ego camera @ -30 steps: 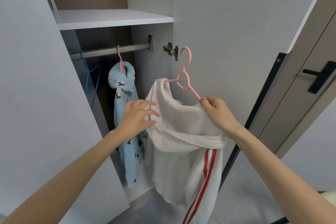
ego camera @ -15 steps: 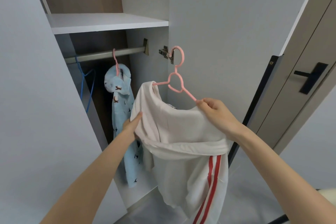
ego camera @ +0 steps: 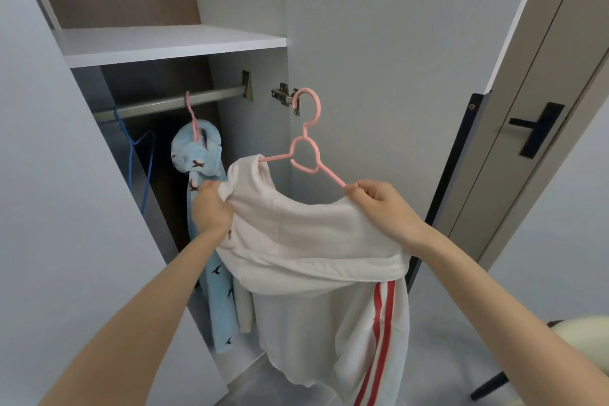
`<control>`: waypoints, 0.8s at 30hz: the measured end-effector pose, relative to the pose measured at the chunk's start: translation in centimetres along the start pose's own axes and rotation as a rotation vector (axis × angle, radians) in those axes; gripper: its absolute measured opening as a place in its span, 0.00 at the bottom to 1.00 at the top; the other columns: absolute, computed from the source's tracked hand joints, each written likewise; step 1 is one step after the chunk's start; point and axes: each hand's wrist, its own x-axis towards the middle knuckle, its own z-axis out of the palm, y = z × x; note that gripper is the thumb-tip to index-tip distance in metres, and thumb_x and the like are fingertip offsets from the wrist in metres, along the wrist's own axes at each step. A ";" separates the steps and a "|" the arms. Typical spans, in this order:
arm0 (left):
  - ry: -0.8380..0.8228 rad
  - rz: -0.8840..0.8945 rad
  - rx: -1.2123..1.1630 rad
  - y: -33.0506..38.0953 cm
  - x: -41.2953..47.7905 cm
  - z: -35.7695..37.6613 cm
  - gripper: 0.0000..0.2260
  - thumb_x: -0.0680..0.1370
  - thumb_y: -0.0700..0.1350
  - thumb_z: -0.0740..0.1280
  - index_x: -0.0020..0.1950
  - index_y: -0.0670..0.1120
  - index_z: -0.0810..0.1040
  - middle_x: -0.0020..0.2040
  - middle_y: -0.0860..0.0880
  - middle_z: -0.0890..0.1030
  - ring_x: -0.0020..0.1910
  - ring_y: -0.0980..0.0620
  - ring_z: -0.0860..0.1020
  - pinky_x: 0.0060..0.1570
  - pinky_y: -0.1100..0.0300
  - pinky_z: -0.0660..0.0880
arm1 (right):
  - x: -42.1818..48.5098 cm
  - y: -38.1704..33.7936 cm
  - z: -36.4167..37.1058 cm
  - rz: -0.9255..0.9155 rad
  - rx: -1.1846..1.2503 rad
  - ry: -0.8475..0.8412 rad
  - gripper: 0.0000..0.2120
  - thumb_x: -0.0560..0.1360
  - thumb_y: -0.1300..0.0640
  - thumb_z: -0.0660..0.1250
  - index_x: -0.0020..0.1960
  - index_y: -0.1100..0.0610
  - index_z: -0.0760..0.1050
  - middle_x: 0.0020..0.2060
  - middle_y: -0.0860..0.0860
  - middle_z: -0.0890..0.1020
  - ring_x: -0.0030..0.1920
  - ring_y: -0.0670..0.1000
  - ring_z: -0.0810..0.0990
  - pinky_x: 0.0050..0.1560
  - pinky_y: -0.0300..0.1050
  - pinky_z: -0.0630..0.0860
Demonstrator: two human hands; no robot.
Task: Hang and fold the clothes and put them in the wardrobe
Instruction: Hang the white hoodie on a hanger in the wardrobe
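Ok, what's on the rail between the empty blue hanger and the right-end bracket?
Head view: one pink hanger holding a light blue bird-print garment; the rail is otherwise bare there.

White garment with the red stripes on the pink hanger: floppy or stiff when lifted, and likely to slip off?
Probably floppy: the white garment sags in folds between the left hand and the right hand. Likely light, since a thin pink hanger helps carry it. It may slide off: one hanger arm shows bare.
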 end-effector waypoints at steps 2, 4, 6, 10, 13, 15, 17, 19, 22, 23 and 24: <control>-0.162 -0.050 0.036 -0.5 -0.2 0.4 0.17 0.74 0.34 0.65 0.61 0.38 0.68 0.59 0.39 0.71 0.55 0.38 0.74 0.43 0.52 0.69 | 0.0 0.0 0.3 -0.007 -0.001 0.017 0.15 0.80 0.51 0.58 0.36 0.56 0.67 0.27 0.46 0.63 0.27 0.44 0.59 0.27 0.36 0.58; -0.373 -0.187 0.039 -0.5 -0.7 0.6 0.33 0.73 0.37 0.68 0.74 0.41 0.55 0.69 0.38 0.62 0.62 0.38 0.69 0.51 0.51 0.69 | 0.1 0.0 0.6 -0.008 0.002 0.045 0.15 0.80 0.52 0.58 0.37 0.56 0.67 0.27 0.45 0.62 0.26 0.44 0.59 0.26 0.35 0.57; -0.368 -0.194 0.075 -0.1 -1.3 0.5 0.40 0.74 0.40 0.69 0.77 0.45 0.45 0.74 0.40 0.54 0.69 0.38 0.63 0.61 0.48 0.66 | 0.3 0.0 0.8 -0.004 -0.004 0.073 0.14 0.80 0.53 0.59 0.37 0.57 0.68 0.27 0.45 0.62 0.26 0.43 0.58 0.26 0.35 0.57; -0.350 -0.298 -0.186 0.9 -2.1 0.2 0.39 0.75 0.44 0.67 0.78 0.45 0.44 0.76 0.42 0.53 0.73 0.41 0.57 0.68 0.48 0.61 | 1.1 -0.3 1.6 0.010 0.010 0.110 0.14 0.80 0.54 0.58 0.37 0.57 0.64 0.27 0.46 0.60 0.26 0.44 0.56 0.25 0.37 0.54; -0.515 -0.571 -0.525 1.2 -3.4 0.1 0.37 0.73 0.42 0.70 0.76 0.44 0.52 0.71 0.44 0.66 0.68 0.42 0.67 0.63 0.48 0.69 | 1.7 -0.9 2.6 0.003 0.033 0.101 0.13 0.80 0.54 0.58 0.38 0.57 0.65 0.28 0.47 0.59 0.26 0.44 0.56 0.24 0.37 0.53; -0.630 -0.527 -0.551 1.1 -5.2 0.1 0.33 0.69 0.33 0.67 0.73 0.41 0.59 0.68 0.44 0.71 0.66 0.42 0.70 0.61 0.52 0.72 | 2.1 -1.5 3.4 0.006 0.061 0.092 0.13 0.80 0.54 0.58 0.39 0.57 0.65 0.28 0.47 0.59 0.27 0.45 0.56 0.25 0.37 0.54; -0.707 -0.369 -0.499 1.5 -7.0 0.0 0.33 0.69 0.25 0.58 0.74 0.39 0.60 0.69 0.45 0.69 0.71 0.46 0.66 0.65 0.58 0.65 | 2.5 -2.0 4.2 0.005 0.090 0.096 0.14 0.80 0.54 0.58 0.38 0.57 0.63 0.27 0.46 0.59 0.27 0.45 0.56 0.25 0.37 0.54; -0.773 -0.283 -0.503 1.7 -7.8 -0.5 0.33 0.72 0.21 0.52 0.75 0.39 0.57 0.70 0.48 0.68 0.71 0.50 0.64 0.65 0.62 0.63 | 2.8 -2.4 4.9 -0.001 0.099 0.122 0.15 0.80 0.54 0.58 0.36 0.55 0.61 0.26 0.45 0.59 0.27 0.45 0.56 0.25 0.37 0.54; -0.754 -0.240 -0.552 0.9 -6.6 -1.4 0.28 0.74 0.25 0.55 0.72 0.41 0.65 0.61 0.54 0.74 0.64 0.53 0.71 0.64 0.60 0.69 | 3.4 -2.7 5.5 -0.006 0.099 0.189 0.18 0.80 0.55 0.58 0.33 0.53 0.58 0.25 0.44 0.60 0.25 0.44 0.56 0.23 0.35 0.55; -0.736 -0.246 -0.559 0.5 -5.9 -1.8 0.26 0.74 0.26 0.56 0.70 0.42 0.68 0.58 0.55 0.76 0.63 0.53 0.72 0.63 0.58 0.70 | 3.6 -2.8 5.7 -0.004 0.096 0.213 0.18 0.80 0.56 0.58 0.32 0.53 0.58 0.24 0.43 0.59 0.25 0.44 0.56 0.23 0.35 0.55; -0.708 -0.250 -0.565 0.4 -5.3 -2.4 0.23 0.74 0.27 0.56 0.67 0.44 0.70 0.56 0.56 0.76 0.63 0.53 0.72 0.60 0.59 0.71 | 3.9 -2.9 5.8 -0.001 0.091 0.231 0.19 0.79 0.56 0.58 0.32 0.53 0.57 0.24 0.43 0.59 0.25 0.44 0.56 0.24 0.35 0.55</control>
